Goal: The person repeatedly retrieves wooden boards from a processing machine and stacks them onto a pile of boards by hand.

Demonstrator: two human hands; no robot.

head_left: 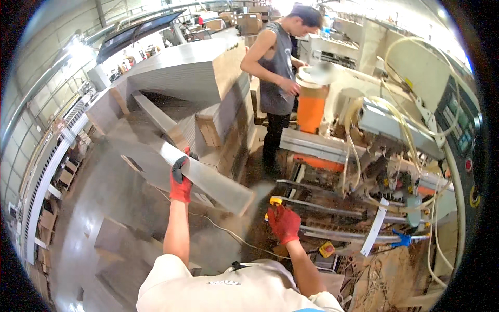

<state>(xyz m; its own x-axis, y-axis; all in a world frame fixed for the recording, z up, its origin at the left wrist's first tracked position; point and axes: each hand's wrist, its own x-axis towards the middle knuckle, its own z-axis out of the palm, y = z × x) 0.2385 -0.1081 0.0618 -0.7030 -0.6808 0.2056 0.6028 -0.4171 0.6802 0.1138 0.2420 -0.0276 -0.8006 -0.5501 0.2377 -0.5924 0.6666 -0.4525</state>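
Note:
My left hand (181, 177), in a red glove with dark patches, grips a long, narrow grey board (215, 186) near its middle. The board slants from the upper left down to its near end in front of me. My right hand (284, 222), in a red glove, is closed beside a yellow fitting (276, 200) at the end of a machine rail. Its curled fingers are partly hidden, so whatever they hold cannot be made out. Metal rails (332, 207) run rightward from that hand into the machine.
Stacked grey panels (176, 78) rise ahead to the left. A person (278, 67) in a sleeveless top stands beyond the machine, by an orange column (311, 108). Hoses hang around the machine head (387, 122). A control panel (457, 125) stands right. A cable (228, 232) crosses the floor.

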